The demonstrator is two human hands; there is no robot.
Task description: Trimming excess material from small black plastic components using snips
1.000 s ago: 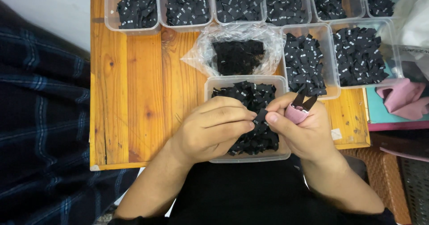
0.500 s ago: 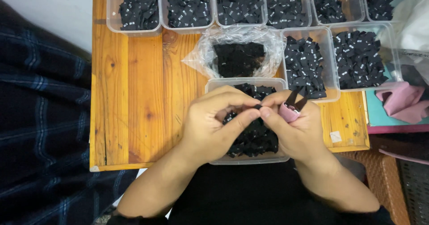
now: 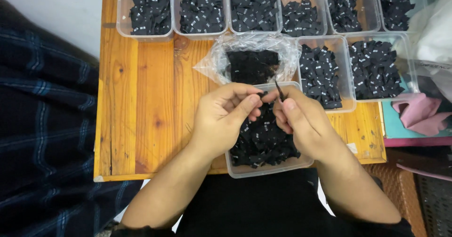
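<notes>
Head view, right hand (image 3: 301, 119) pinching a thin dark tool (image 3: 279, 91), long axis upright and tilted up-left, left hand (image 3: 226, 117) pinching a small black piece (image 3: 262, 95) above the tub (image 3: 263, 170), pink of the right-hand grip, seen earlier, now hidden.

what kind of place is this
Probably a small garment-label sorting bench, maybe home piecework: a wooden table, clear plastic tubs of small black labels, and a plastic bag holding more.
</notes>
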